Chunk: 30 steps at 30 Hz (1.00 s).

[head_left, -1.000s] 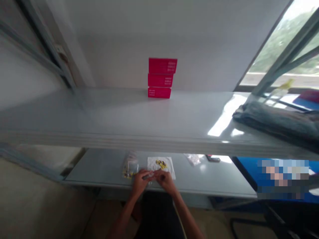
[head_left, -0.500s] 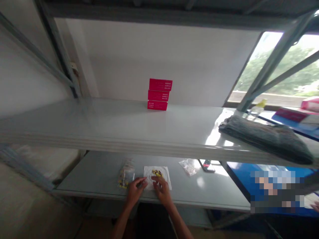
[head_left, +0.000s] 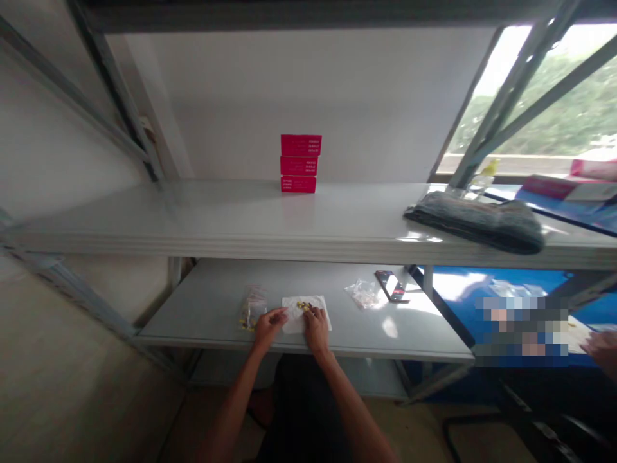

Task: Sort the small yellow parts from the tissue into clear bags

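A: Small pieces (head_left: 303, 306), how do they look?
B: Yellow and dark, bunched on a white sheet (head_left: 293, 325), lower shelf (head_left: 332, 280).
A: Hands?
B: Right hand (head_left: 316, 326): fingers bent, tips at the pieces; can't make out a grip. Left hand (head_left: 268, 328): by the sheet's left edge, fingers drawn together; contents hidden. Clear bag (head_left: 254, 301) just left of it.

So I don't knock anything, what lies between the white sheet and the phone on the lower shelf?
In the head view, a crumpled clear plastic bag lies between the white sheet and the phone, nearer the phone.
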Each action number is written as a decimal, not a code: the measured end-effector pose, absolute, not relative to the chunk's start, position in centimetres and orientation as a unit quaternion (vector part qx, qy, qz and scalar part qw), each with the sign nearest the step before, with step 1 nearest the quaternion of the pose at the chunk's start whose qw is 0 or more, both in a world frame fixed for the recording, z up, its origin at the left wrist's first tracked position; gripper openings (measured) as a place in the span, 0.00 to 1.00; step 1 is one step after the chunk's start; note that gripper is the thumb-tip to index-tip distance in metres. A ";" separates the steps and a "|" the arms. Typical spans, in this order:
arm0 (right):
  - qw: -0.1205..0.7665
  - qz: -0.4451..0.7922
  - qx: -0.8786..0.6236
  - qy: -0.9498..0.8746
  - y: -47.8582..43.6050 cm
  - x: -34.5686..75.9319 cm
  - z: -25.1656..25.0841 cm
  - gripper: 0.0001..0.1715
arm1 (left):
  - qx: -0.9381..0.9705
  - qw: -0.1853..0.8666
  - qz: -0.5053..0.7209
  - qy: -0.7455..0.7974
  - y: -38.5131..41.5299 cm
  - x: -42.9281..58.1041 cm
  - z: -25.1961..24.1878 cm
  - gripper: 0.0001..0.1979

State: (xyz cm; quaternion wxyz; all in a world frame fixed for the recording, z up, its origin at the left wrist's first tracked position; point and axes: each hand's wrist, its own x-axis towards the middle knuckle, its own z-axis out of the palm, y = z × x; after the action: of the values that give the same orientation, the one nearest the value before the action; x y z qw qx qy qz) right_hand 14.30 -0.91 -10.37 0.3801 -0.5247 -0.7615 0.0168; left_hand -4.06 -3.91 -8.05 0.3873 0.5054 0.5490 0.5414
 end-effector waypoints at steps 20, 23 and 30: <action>0.541 0.270 -0.403 -0.688 -0.4 14.1 -8.6 0.12 | 0.507 0.408 0.534 0.540 -3.2 -4.1 -8.7 0.21; 0.502 0.302 -0.371 -0.721 -0.2 13.5 -7.8 0.11 | 0.517 0.401 0.523 0.546 -3.3 -4.2 -8.6 0.21; 0.475 0.311 -0.365 -0.738 -0.7 13.4 -7.0 0.10 | 0.521 0.402 0.527 0.538 -3.6 -3.8 -8.1 0.19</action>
State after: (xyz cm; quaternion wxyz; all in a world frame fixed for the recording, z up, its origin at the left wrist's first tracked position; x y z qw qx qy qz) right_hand 13.39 -0.69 -7.02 0.4747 -0.3648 -0.7381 0.3113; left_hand -3.83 -3.55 -8.15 0.4024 0.5208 0.5380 0.5267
